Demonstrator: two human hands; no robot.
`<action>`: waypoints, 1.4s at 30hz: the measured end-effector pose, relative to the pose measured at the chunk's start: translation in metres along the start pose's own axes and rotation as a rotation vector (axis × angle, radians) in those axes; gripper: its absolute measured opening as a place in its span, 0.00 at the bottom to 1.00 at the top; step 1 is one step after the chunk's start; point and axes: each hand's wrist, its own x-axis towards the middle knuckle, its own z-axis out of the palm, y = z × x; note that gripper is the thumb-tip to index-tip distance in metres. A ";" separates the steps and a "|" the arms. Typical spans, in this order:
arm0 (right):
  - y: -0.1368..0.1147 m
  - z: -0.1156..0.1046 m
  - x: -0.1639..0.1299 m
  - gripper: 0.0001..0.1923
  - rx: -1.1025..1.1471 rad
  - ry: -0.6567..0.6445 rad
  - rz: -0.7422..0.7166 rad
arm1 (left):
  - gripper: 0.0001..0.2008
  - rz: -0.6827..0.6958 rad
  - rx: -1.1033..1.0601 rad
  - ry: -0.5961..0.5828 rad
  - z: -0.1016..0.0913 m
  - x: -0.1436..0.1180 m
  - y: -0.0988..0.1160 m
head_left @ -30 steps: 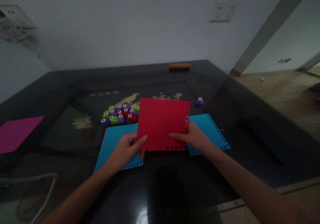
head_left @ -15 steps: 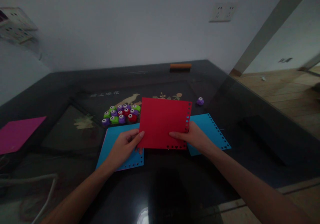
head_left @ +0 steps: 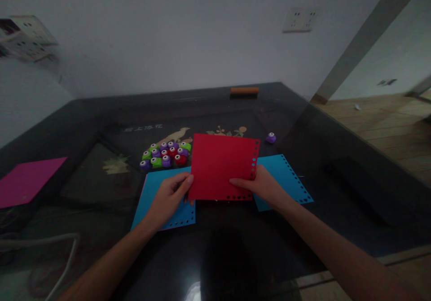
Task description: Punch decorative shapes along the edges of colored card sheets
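Note:
A red paper sheet (head_left: 220, 164) with punched holes along its right and bottom edges is held up over the dark glass table (head_left: 84, 121). My left hand (head_left: 168, 198) grips its lower left corner. My right hand (head_left: 262, 186) grips its lower right edge. Under the red sheet lie two blue sheets with punched edges, one on the left (head_left: 153, 191) and one on the right (head_left: 286, 177). A cluster of several small green, purple and red paper punches (head_left: 164, 154) sits just behind the left blue sheet.
A lone purple punch (head_left: 270, 137) rests to the right of the red sheet. A magenta sheet (head_left: 27, 180) lies at the table's left edge. An orange bar (head_left: 244, 90) sits at the far edge. A white cable (head_left: 50, 242) curves at lower left. Wooden floor (head_left: 387, 121) lies right.
The red sheet has lowered and flattened slightly toward the table, with both hands still holding it. The view has shifted a little.

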 end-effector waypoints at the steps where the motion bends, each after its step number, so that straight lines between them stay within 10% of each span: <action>1: 0.001 0.000 0.000 0.19 -0.006 0.004 0.004 | 0.17 0.020 0.007 0.016 -0.001 0.001 -0.002; 17: -0.001 -0.001 0.001 0.18 -0.055 0.034 0.036 | 0.16 0.079 0.521 0.446 -0.072 0.028 -0.039; 25: -0.002 -0.004 0.002 0.18 -0.078 0.050 0.031 | 0.14 0.154 0.810 0.500 -0.096 0.036 -0.061; 34: 0.001 -0.004 0.003 0.18 -0.078 0.065 0.005 | 0.15 -0.057 0.825 0.482 -0.137 0.032 -0.082; 42: -0.002 -0.003 0.001 0.17 -0.052 0.049 -0.015 | 0.18 -0.154 0.843 0.347 -0.124 0.034 -0.086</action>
